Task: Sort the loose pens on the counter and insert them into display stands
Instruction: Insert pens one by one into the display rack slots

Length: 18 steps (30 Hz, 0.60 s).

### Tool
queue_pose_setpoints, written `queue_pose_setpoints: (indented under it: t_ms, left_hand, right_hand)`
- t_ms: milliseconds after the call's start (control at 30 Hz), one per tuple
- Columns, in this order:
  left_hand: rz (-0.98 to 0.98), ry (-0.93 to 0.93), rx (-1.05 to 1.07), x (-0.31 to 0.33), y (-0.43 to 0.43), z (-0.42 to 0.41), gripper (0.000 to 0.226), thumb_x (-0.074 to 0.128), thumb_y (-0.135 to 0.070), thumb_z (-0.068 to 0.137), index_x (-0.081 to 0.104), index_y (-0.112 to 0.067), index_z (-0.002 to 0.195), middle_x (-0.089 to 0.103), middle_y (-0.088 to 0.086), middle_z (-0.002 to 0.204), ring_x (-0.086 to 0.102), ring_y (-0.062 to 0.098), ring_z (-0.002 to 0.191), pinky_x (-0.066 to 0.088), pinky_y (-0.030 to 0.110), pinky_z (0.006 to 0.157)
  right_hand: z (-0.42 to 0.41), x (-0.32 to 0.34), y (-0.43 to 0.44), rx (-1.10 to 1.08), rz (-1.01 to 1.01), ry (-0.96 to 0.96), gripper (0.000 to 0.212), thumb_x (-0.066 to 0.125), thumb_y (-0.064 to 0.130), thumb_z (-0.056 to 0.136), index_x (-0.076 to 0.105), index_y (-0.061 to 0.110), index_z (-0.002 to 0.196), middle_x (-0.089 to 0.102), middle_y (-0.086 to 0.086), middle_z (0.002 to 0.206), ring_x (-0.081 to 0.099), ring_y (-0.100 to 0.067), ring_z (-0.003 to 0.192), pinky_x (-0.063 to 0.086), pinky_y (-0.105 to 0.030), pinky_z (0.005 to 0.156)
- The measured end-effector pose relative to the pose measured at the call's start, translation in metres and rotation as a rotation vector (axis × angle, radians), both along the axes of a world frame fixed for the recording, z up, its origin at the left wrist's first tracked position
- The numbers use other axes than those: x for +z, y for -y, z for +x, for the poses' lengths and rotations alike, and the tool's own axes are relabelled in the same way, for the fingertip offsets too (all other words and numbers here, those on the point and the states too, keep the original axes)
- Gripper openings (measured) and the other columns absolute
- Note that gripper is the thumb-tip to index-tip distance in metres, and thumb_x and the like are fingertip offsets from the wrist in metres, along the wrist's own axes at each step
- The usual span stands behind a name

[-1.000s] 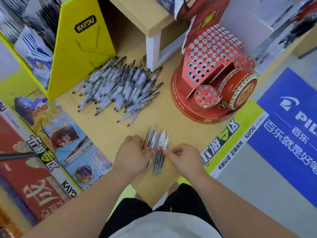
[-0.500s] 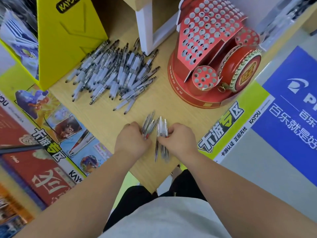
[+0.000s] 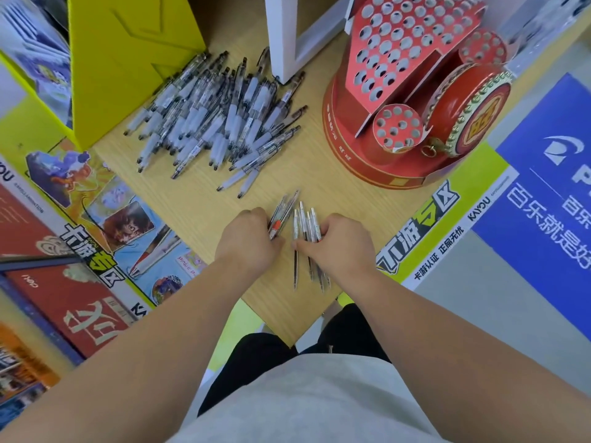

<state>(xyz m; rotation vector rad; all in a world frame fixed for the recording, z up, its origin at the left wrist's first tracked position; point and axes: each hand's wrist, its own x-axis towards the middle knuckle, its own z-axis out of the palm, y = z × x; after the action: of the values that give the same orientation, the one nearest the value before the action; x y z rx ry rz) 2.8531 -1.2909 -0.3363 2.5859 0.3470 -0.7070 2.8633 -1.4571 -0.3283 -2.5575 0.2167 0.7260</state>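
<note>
Near the counter's front edge lie two small bunches of clear pens. My left hand [image 3: 248, 239] grips the left bunch [image 3: 284, 210], which has an orange-red part showing. My right hand [image 3: 339, 243] holds the right bunch [image 3: 303, 225], several pens fanned out with their tips pointing toward me. A big pile of loose clear pens with white grips [image 3: 212, 121] lies farther back on the wooden counter [image 3: 198, 199]. The red drum-shaped display stand [image 3: 412, 91], full of round holes, stands at the back right with no pens in it.
A tall yellow cardboard display [image 3: 128, 59] stands at the back left, a white shelf post [image 3: 283, 36] behind the pile. Printed posters and boxes [image 3: 80, 238] lie to the left. The counter's corner edge is just in front of my hands; a blue floor sign [image 3: 543, 199] lies right.
The single bunch between my hands has been split into two, one in each hand. The view has dipped closer to the counter.
</note>
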Motion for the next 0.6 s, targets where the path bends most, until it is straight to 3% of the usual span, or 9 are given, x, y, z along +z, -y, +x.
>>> queue_pose_setpoints:
  t_ms: [133, 300, 467, 600]
  left_hand:
    - [0.001, -0.067, -0.059, -0.003, -0.008, 0.003, 0.025, 0.067, -0.029, 0.092, 0.047, -0.013, 0.093, 0.046, 0.004, 0.088, 0.049, 0.026, 0.08, 0.034, 0.033, 0.062]
    - [0.006, -0.111, -0.094, 0.0, -0.019, 0.001, 0.027, 0.068, -0.029, 0.091, 0.047, -0.012, 0.093, 0.039, -0.001, 0.08, 0.049, 0.025, 0.079, 0.034, 0.033, 0.061]
    - [0.011, -0.147, -0.14, 0.003, -0.023, 0.007, 0.021, 0.064, -0.018, 0.09, 0.045, -0.014, 0.084, 0.045, 0.001, 0.079, 0.044, 0.017, 0.068, 0.026, 0.03, 0.049]
    - [0.017, -0.166, -0.198, 0.0, -0.024, 0.012, 0.029, 0.06, -0.012, 0.091, 0.038, -0.02, 0.075, 0.047, 0.0, 0.08, 0.05, 0.021, 0.077, 0.027, 0.027, 0.049]
  right_hand:
    - [0.003, 0.001, -0.002, 0.012, 0.004, -0.052, 0.047, 0.081, 0.059, 0.069, 0.06, 0.017, 0.071, 0.063, 0.0, 0.07, 0.061, -0.02, 0.068, 0.054, -0.039, 0.062]
    - [0.005, 0.001, 0.004, -0.007, 0.039, -0.068, 0.042, 0.082, 0.054, 0.072, 0.067, 0.015, 0.077, 0.066, 0.0, 0.076, 0.062, -0.02, 0.074, 0.054, -0.04, 0.068]
    - [0.004, 0.006, 0.006, -0.038, 0.047, -0.099, 0.033, 0.08, 0.042, 0.076, 0.07, 0.011, 0.076, 0.07, -0.008, 0.076, 0.065, -0.026, 0.073, 0.054, -0.041, 0.066]
    - [-0.001, 0.005, 0.012, -0.084, 0.045, -0.1, 0.028, 0.08, 0.036, 0.072, 0.071, 0.01, 0.074, 0.07, -0.009, 0.074, 0.066, -0.026, 0.073, 0.055, -0.042, 0.064]
